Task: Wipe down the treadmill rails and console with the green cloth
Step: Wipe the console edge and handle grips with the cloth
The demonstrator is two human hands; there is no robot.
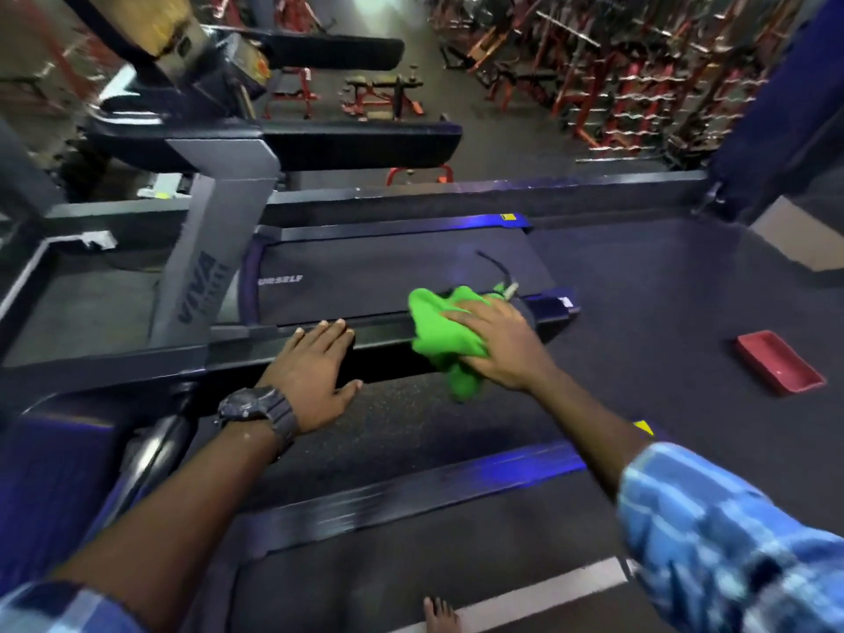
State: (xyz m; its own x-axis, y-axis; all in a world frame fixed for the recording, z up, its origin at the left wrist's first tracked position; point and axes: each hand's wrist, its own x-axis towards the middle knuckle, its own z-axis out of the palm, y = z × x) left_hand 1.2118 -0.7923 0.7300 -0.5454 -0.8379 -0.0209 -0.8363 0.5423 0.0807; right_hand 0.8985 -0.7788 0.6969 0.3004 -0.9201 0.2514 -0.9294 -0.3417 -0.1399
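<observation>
We see the gym floor (639, 312), dark rubber, filling most of the frame from 3 to 6 o'clock. Weight racks (639, 75) in red and chrome crowd 1 o'clock, blurred. The treadmill (388, 271) sits at centre, its belt dark with partial white lettering; its grey upright (201, 267) rises at 9 o'clock with blue lettering on it. A second treadmill deck (411, 564) runs along 6 o'clock under us.

The near side rail (374, 333) of the centre treadmill runs across the middle, black and glossy. Our left hand (310, 376) lies flat on that rail at about 8 o'clock from centre, palm down, fingers spread, gripping nothing. A dark wristwatch (255, 406) sits on that wrist.

Our right hand (498, 344) is at 3 o'clock from the left one, palm pressed down over the green cloth (443, 335), fingers splayed across it, pinning it to the rail rather than pinching it. The cloth is bunched, draped over the rail's edge, part hanging toward us. Plaid blue sleeve (730, 541) at 4 o'clock.

A red tray (781, 367) lies on the floor at 3 o'clock, well apart from the treadmill. A black cable (493, 267) lies on the belt just beyond the cloth. Bare toes (438, 614) at 6 o'clock.
</observation>
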